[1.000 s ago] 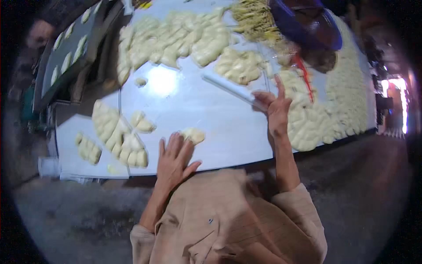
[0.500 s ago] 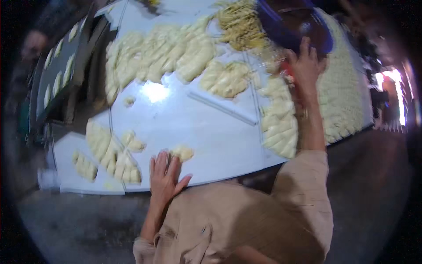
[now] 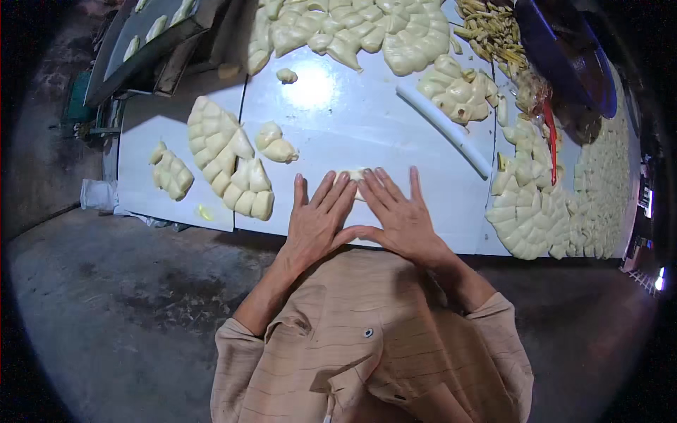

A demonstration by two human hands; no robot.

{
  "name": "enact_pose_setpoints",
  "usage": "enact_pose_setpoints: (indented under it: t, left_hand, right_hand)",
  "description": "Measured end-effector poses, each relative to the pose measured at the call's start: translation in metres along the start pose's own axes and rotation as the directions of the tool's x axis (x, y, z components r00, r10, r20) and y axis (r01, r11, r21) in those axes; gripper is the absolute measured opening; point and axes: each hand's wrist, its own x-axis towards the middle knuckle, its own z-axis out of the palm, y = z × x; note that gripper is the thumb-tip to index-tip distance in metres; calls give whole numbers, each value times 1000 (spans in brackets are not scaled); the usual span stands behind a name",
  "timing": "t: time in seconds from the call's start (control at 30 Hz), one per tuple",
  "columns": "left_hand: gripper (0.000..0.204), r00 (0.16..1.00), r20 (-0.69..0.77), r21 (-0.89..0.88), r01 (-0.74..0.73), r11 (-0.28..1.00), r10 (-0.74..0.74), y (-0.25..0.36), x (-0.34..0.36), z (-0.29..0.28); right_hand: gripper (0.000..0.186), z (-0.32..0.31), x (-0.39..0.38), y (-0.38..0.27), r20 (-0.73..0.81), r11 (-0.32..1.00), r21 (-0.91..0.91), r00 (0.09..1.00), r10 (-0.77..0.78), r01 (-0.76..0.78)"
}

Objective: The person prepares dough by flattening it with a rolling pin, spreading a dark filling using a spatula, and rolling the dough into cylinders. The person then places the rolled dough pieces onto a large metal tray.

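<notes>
Both my hands are spread flat at the table's near edge, with their thumbs meeting. A small piece of pale dough (image 3: 357, 176) lies at their fingertips, mostly covered. My left hand (image 3: 314, 222) presses on its left side with the fingers stretched out. From the other side my right hand (image 3: 403, 217) rests on the same dough, fingers also apart. Left of them lie a small dough lump (image 3: 276, 143), a fan of cut dough pieces (image 3: 215, 144) and a smaller cluster of dough (image 3: 171, 171).
A white rolling pin (image 3: 444, 132) lies right of centre. Beyond it are dough pieces (image 3: 458, 88), yellowish strips (image 3: 490, 32), a blue basin (image 3: 599, 84) and a red-handled tool (image 3: 550, 141). More dough (image 3: 532, 218) covers the right side. Trays (image 3: 151, 49) stand at far left.
My right hand has come back from the blue basin to the near edge and now lies beside the left. The left hand's fingers have moved onto the dough. The view has shifted.
</notes>
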Motion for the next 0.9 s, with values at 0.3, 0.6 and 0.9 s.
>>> enact_pose_setpoints:
  t: [0.3,0.6,0.9]
  left_hand:
    - [82,1000,14,-19,25,1000,-25,21,-5,7]
    - [83,991,-133,-87,12,996,-23,11,-30,17]
    - [70,947,-175,67,284,956,-269,-7,6,-3]
  right_hand:
    - [44,-44,2,77,-499,876,-66,776,385,-477]
    - [36,-41,-23,72,-385,957,57,878,285,-285]
    - [52,-25,7,16,-28,944,-185,961,275,-275]
